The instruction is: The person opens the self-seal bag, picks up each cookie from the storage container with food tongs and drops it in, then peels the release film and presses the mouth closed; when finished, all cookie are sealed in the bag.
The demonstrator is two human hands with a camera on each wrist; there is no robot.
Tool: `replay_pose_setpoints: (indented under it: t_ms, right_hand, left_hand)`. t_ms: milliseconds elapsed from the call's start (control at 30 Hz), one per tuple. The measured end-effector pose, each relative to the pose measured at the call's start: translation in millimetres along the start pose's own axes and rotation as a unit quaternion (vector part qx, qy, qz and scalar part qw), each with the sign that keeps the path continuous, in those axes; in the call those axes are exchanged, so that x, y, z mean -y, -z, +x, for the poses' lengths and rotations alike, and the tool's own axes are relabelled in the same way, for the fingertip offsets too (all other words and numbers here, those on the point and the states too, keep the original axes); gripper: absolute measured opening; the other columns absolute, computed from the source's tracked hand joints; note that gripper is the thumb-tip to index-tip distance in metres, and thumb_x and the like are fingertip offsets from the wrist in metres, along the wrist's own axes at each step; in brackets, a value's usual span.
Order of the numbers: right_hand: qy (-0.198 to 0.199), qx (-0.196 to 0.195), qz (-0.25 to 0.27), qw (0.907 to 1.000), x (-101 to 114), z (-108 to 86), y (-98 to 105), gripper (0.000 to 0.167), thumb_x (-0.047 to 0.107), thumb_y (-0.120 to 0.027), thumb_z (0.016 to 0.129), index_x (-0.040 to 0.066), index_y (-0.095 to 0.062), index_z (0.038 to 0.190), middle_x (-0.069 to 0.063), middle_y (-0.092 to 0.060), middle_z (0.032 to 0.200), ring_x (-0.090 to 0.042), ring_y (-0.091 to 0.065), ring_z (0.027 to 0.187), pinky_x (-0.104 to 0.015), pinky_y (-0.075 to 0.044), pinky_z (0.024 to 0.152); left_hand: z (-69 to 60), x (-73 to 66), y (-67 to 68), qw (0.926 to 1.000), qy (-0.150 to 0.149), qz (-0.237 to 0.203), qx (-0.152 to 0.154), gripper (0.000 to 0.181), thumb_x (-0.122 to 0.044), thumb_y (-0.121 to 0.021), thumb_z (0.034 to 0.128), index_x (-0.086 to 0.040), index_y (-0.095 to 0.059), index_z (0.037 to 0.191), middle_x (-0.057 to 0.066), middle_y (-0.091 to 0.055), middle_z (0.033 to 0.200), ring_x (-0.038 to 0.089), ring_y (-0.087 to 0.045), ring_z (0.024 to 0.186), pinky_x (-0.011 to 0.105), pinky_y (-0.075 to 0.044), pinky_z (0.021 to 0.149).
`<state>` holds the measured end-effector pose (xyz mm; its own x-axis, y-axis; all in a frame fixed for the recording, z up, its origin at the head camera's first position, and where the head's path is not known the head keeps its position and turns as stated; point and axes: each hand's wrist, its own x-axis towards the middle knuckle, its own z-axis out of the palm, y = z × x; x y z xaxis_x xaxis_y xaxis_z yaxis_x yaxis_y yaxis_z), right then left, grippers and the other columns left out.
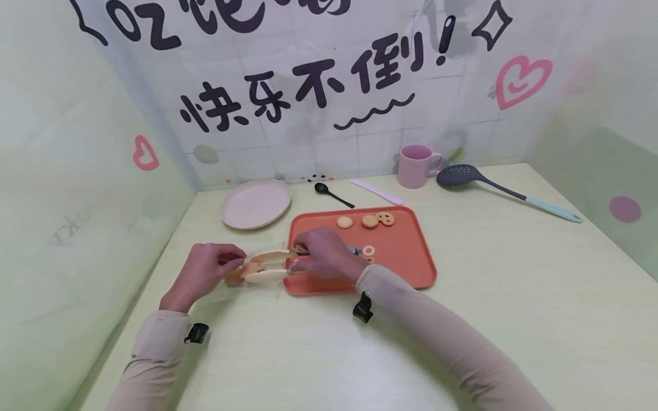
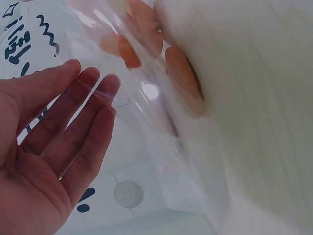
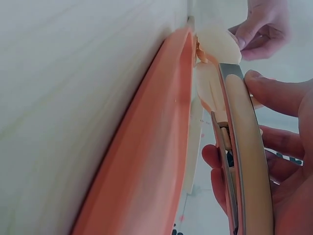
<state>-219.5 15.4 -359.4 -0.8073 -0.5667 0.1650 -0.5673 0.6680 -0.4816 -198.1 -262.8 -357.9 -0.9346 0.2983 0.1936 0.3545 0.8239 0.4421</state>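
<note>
In the head view a clear bag (image 2: pixel 161 161) with brown pieces (image 2: pixel 183 78) in it lies at the left of the orange tray. My left hand (image 1: pixel 208 268) pinches the bag's edge between thumb and fingertips, which the left wrist view shows too. Tongs with cream tips (image 1: pixel 267 276) and metal arms (image 3: pixel 247 147) reach leftward, their tips at the bag and a brown piece (image 1: pixel 233 278). My right hand (image 1: pixel 329 254) grips the tongs by their arms, over the tray's left part. Whether the tips hold a piece I cannot tell.
The orange tray (image 1: pixel 406 268) carries several small biscuits (image 1: pixel 344 222). Behind stand a pink plate (image 1: pixel 256 204), a black spoon (image 1: pixel 334 195), a pink knife (image 1: pixel 377 192) and a pink mug (image 1: pixel 414 166). A slotted ladle (image 1: pixel 506 191) lies at the back right.
</note>
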Motion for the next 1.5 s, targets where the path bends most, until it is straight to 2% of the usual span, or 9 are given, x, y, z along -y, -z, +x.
replay_pose_setpoints:
  t_ms: [133,267,467,733,800,900,1033,1233,1500]
  right_hand:
    - [0.002,0.001,-0.005,1.0,5.5,4.3,-4.2,0.029,0.036,-0.08,0.085,0.011,-0.073,0.099,0.008,-0.049,0.068,-0.008,-0.038,0.062,-0.022,-0.027,0.057]
    - [-0.004,0.009,-0.013,0.9999,8.5,8.3,-8.0,0.031,0.037,-0.079,0.087,0.012,-0.073,0.104,0.005,-0.056,0.074,-0.01,-0.044,0.066,-0.022,-0.031,0.059]
    - [-0.011,0.017,-0.001,0.9998,10.0,13.4,-13.9,0.034,0.036,-0.079,0.087,0.012,-0.07,0.109,0.001,-0.067,0.087,-0.011,-0.051,0.074,-0.023,-0.039,0.064]
    - [-0.009,0.023,-0.004,0.9997,13.5,20.3,-20.7,0.032,0.036,-0.079,0.088,0.011,-0.069,0.106,0.004,-0.056,0.077,-0.011,-0.044,0.07,-0.022,-0.033,0.062]
    - [-0.01,0.027,-0.008,0.9996,15.7,22.1,-21.6,0.034,0.036,-0.078,0.088,0.012,-0.068,0.11,0.004,-0.062,0.082,-0.01,-0.047,0.071,-0.021,-0.037,0.063]
    - [-0.016,0.033,-0.019,0.9991,19.2,24.4,-22.9,0.039,0.037,-0.077,0.088,0.012,-0.068,0.116,0.002,-0.071,0.097,-0.009,-0.056,0.079,-0.022,-0.047,0.071]
    - [-0.027,0.039,-0.028,0.9985,21.9,24.3,-23.2,0.044,0.039,-0.077,0.088,0.012,-0.067,0.122,0.0,-0.073,0.11,-0.011,-0.063,0.092,-0.026,-0.054,0.082]
    - [-0.036,0.038,-0.021,0.9984,19.2,16.6,-15.9,0.043,0.041,-0.078,0.087,0.013,-0.067,0.118,0.001,-0.071,0.105,-0.012,-0.06,0.089,-0.025,-0.052,0.078]
    - [-0.084,0.022,0.056,0.9947,-7.9,-14.5,10.6,0.025,0.036,-0.08,0.085,0.019,-0.068,0.099,0.006,-0.063,0.083,-0.013,-0.054,0.074,-0.027,-0.047,0.066]
  left_hand:
    - [0.2,0.4,-0.6,1.0,0.004,-0.002,0.0,0.009,-0.01,-0.075,0.0897,-0.009,-0.079,0.098,0.006,-0.079,0.094,0.02,-0.076,0.083,0.024,-0.059,0.071]
    - [0.0,0.2,-0.7,0.9999,-0.009,-0.002,-0.012,0.008,-0.009,-0.076,0.0885,-0.009,-0.079,0.096,0.006,-0.079,0.091,0.019,-0.076,0.081,0.022,-0.058,0.07]
    - [0.0,-0.2,-0.6,0.999,-0.026,0.002,-0.035,0.009,-0.005,-0.077,0.0866,-0.008,-0.079,0.095,0.006,-0.079,0.091,0.022,-0.077,0.08,0.026,-0.06,0.069]
    - [0.2,-0.9,-1.0,0.9989,-0.031,-0.01,-0.035,0.009,-0.005,-0.077,0.087,-0.008,-0.079,0.095,0.006,-0.079,0.092,0.024,-0.077,0.082,0.032,-0.063,0.072]
    - [-0.2,-1.0,-0.6,0.9991,-0.025,-0.012,-0.031,0.008,-0.006,-0.076,0.088,-0.009,-0.079,0.095,0.006,-0.079,0.093,0.023,-0.077,0.083,0.033,-0.063,0.073]
    - [-0.4,-0.3,-0.7,0.9994,-0.019,-0.009,-0.027,0.008,-0.007,-0.076,0.0885,-0.01,-0.079,0.095,0.007,-0.079,0.093,0.023,-0.077,0.084,0.035,-0.063,0.074]
    - [-0.1,1.9,-1.9,0.9995,-0.018,0.002,-0.024,0.008,-0.009,-0.076,0.0884,-0.011,-0.079,0.095,0.006,-0.079,0.093,0.023,-0.077,0.083,0.038,-0.063,0.075]
    - [-0.4,5.3,-3.8,0.999,-0.028,0.02,-0.031,0.008,-0.008,-0.076,0.0881,-0.01,-0.079,0.095,0.006,-0.079,0.093,0.023,-0.077,0.082,0.038,-0.063,0.074]
    - [-0.3,3.8,-4.4,0.9992,-0.024,0.024,-0.02,0.009,-0.008,-0.074,0.0896,-0.007,-0.079,0.098,0.007,-0.079,0.094,0.024,-0.076,0.083,0.038,-0.063,0.073]
